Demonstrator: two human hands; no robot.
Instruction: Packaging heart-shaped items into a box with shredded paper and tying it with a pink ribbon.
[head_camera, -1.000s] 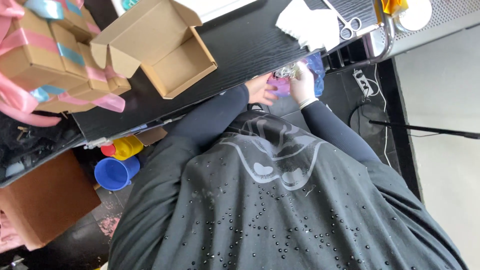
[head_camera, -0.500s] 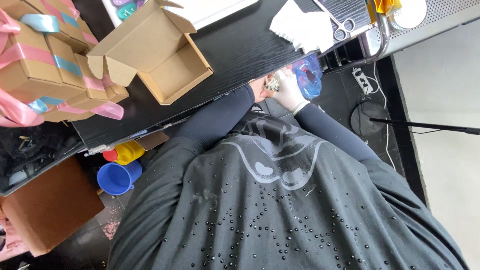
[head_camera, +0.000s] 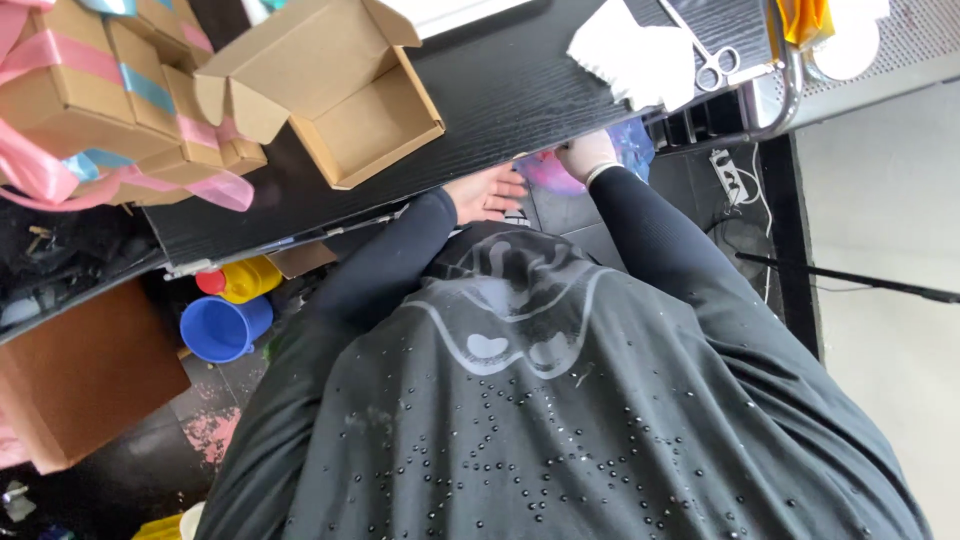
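Where the black tabletop (head_camera: 520, 95) ran to its far left edge, a stack of brown cardboard boxes tied with pink and blue ribbon (head_camera: 95, 85) stood, and just beside it an open, empty cardboard box (head_camera: 345, 100) sat with its flaps up. Below the tabletop's near edge, on the floor, a blue cup (head_camera: 222, 328) and a yellow container (head_camera: 245, 278) lay close together. Further right, the left hand (head_camera: 487, 192) lay open and flat under the near edge, fingers spread, holding nothing. Just beside it the right hand (head_camera: 585, 155) gripped a pink and blue plastic bag (head_camera: 590, 165) at that same edge. White tissue paper (head_camera: 635, 60) and scissors (head_camera: 705, 55) rested near the tabletop's right end.
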